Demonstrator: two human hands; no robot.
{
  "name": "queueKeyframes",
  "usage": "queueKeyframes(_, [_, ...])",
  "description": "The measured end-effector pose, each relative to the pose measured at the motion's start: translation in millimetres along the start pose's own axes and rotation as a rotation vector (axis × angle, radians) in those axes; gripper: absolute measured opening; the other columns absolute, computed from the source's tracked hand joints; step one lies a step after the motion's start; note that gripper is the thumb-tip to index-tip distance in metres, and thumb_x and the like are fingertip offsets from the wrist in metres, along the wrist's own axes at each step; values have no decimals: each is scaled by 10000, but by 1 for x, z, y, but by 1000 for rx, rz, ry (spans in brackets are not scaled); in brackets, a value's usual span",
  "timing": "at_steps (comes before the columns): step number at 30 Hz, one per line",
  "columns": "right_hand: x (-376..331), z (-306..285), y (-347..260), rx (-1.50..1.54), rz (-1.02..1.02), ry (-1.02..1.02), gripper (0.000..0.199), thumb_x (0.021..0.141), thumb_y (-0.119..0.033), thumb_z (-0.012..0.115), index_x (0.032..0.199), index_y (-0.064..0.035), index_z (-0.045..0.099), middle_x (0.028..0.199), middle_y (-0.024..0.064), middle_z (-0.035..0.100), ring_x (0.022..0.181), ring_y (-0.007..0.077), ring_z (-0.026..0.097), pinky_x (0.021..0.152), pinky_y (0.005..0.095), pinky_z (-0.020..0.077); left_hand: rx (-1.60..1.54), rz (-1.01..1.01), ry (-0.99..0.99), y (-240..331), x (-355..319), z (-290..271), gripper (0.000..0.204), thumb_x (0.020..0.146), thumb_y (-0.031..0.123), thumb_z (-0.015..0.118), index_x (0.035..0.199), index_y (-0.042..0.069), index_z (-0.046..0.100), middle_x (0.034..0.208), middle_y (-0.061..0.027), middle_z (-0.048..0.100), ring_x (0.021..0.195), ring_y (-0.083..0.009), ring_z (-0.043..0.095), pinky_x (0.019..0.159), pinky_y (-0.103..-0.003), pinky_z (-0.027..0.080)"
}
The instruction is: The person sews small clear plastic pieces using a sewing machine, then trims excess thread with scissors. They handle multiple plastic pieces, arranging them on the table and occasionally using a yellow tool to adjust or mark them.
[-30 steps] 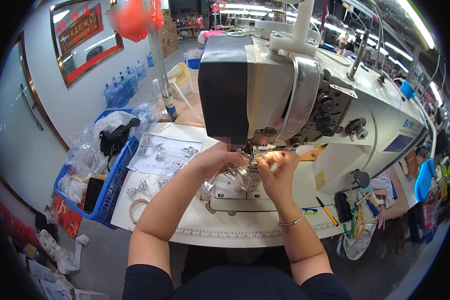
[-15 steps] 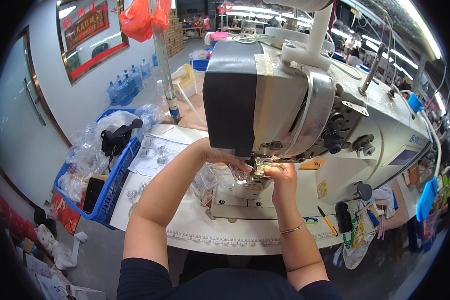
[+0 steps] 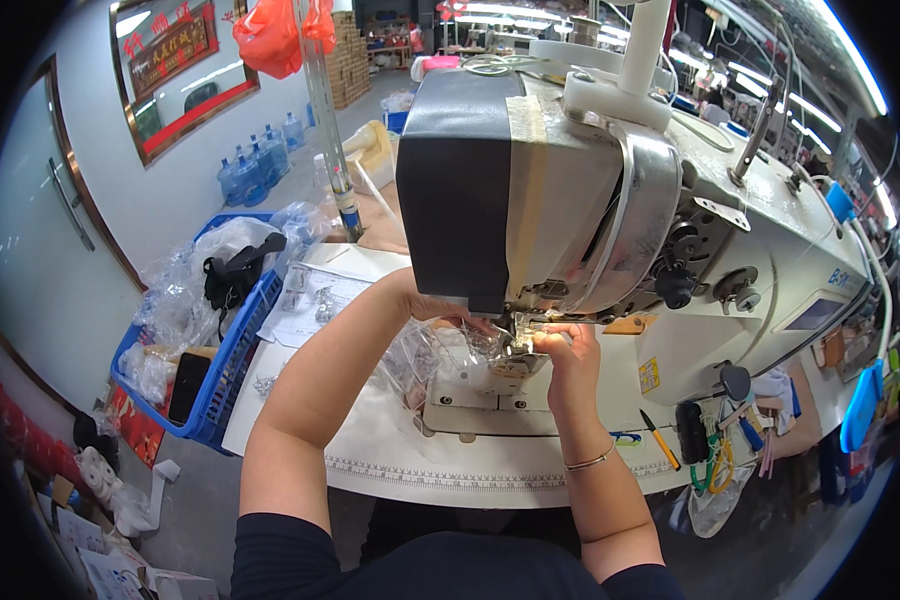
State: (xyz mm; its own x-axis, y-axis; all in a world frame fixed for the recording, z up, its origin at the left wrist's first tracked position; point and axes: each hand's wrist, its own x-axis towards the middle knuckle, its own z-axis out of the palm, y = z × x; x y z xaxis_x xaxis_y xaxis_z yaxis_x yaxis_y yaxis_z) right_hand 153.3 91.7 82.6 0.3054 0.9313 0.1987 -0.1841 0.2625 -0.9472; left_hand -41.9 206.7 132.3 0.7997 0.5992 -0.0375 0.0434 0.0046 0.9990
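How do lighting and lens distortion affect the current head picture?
Head view throughout: the white table looks curved along its front edge, with corners blacked out; warm light falls by the right hand; reflections streak the clear plastic; a ceiling light glares upper right.

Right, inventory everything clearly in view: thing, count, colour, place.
Sewing machine: one, white and black, centre
Clear plastic: at least one piece, transparent, under machine head
Table: one, white, beneath machine
Papers: count unclear, white, table's left
Pen: one, orange and black, table's right
Basket: one, blue, left of table
Phone: one, black, in basket
Water bottles: several, blue, by left wall
Door: one, grey, far left
Left hand: one, bare, partly hidden by machine
Right hand: one, bare, at clear plastic
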Motion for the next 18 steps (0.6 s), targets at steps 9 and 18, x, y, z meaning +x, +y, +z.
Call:
queueKeyframes(9, [1,2,-1,-27,6,42,242,707,-141,665,852,30,576,829,83,611,752,123,562,719,255,458,-5,13,-16,2,3,-1,440,729,49,786,1135,59,618,1015,-57,664,861,-130,655,687,-274,554])
queueKeyframes(18, [9,0,8,-51,-3,44,276,714,-130,664,906,23,540,844,86,600,761,111,542,705,233,439,-6,24,-25,6,6,-3,415,751,62,771,1136,62,616,1010,-53,664,856,-128,656,685,-276,554])
